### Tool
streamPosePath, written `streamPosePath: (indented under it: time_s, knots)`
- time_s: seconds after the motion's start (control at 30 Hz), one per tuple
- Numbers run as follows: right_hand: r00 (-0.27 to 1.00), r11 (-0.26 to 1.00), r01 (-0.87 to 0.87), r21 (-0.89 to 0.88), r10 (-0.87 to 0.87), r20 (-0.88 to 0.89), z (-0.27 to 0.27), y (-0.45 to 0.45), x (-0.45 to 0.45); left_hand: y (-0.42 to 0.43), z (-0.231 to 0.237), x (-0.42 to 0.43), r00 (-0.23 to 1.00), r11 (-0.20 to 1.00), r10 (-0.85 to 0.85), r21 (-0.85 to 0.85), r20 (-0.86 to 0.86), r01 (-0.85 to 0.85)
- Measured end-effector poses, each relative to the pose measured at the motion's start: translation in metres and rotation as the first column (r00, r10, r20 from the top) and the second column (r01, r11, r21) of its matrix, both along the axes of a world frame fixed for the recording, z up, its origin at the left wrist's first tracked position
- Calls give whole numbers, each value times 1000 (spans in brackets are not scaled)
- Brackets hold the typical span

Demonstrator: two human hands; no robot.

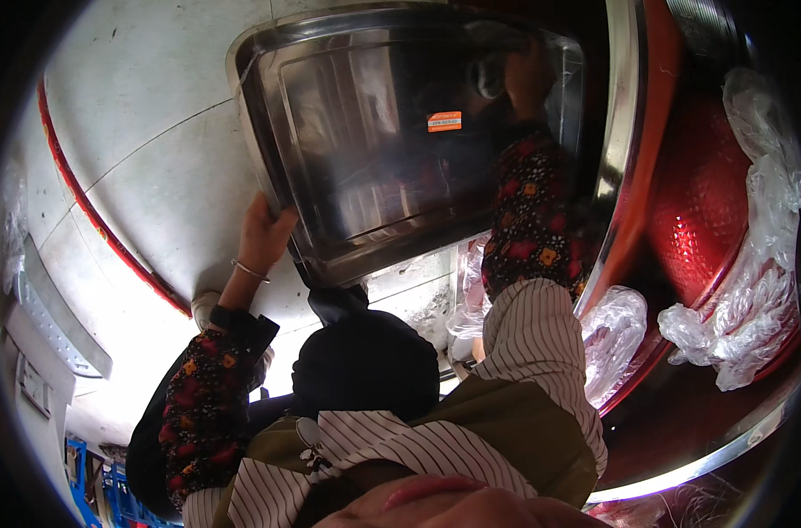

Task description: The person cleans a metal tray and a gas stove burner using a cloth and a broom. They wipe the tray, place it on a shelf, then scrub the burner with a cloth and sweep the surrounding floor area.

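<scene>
A large rectangular stainless-steel tray point(387, 152) is tilted before me, its shiny inner face bearing an orange and white sticker point(444, 121). My left hand point(264, 231) grips its left rim near the lower corner, thumb over the edge. On the wrist are a metal bangle point(250, 271) and a dark band. Toward the tray's upper right, my right hand point(529, 79) is in shadow and blurred over the inner face. Beside its fingers shows a pale grey patch point(487, 76), either a small item or a reflection. The right fingertips are not clear.
At right stands a red shelf or display point(694, 191) with a shiny metal edge point(618, 152) and crumpled clear plastic point(760, 284). Pale floor tiles point(163, 158) carry a curved red strip point(103, 224). Rounded black fabric point(367, 366) sits below the tray; blue frames point(120, 492) stand lower left.
</scene>
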State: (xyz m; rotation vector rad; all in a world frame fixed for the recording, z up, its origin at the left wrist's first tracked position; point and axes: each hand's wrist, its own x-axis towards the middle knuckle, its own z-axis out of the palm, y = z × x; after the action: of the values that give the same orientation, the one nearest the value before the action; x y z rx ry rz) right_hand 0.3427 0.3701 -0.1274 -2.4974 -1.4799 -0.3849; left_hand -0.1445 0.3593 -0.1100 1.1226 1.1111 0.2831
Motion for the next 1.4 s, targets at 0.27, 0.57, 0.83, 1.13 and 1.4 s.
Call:
streamPosePath:
  time_s: [0.27, 0.57, 0.83, 1.13, 1.4]
  knots:
    - [378, 727, 663, 181, -534, 756, -55, -97, 53, -23, 5, 21, 940, 938, 342, 75, -22, -339]
    - [927, 942, 172, -289, -253, -275, 38, -173, -153, -19, 4, 17, 974, 973, 210, 121, -85, -199]
    - [964, 957, -249, -151, 229, -136, 10, -63, -128, -15, 11, 21, 961, 959, 274, 72, 36, -276]
    - [789, 931, -47, -362, 257, 558, 15, -202, -11, -14, 0, 15, 985, 982, 171, 88, -11, -170]
    - [849, 635, 403, -659, -528, 11, 21, -187, -164, -2, 0, 25, 986, 978, 160, 147, -53, -151]
